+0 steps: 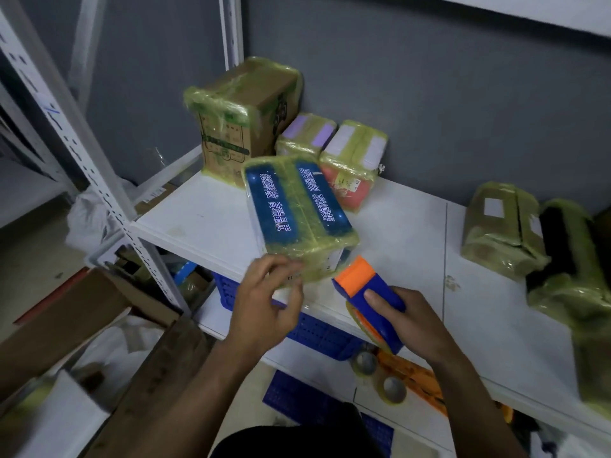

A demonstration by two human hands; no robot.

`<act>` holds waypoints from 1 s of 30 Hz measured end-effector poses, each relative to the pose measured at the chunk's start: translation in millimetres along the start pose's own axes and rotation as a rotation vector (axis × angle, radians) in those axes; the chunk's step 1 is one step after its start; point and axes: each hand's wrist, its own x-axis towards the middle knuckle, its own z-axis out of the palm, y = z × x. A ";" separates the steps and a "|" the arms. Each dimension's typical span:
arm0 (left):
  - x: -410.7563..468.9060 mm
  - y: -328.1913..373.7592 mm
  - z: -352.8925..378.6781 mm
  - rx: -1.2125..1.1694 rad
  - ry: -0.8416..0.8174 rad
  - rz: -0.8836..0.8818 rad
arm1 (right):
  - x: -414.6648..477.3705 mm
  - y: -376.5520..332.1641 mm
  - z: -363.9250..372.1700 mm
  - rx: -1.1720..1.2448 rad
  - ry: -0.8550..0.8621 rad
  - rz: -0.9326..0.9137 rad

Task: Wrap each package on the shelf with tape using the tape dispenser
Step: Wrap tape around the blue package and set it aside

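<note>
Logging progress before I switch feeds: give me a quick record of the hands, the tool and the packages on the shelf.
left hand: grips near end of the blue package
right hand: holds the tape dispenser, close to that package's near corner
blue package: on the shelf, yellowish tape over it
others: brown carton and small boxes behind; bundles at right; all taped
tape rolls: below the shelf

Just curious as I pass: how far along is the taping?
Done: the brown box, two small packs and both right parcels show yellowish tape. In hand: left hand holds the blue box, already taped; right hand grips the dispenser. Left: no bare package visible.
</note>
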 end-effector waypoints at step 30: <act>4.6 20.6 -18.4 -0.575 -0.314 -0.747 | -2.2 -22.7 17.3 -0.067 -0.230 -0.134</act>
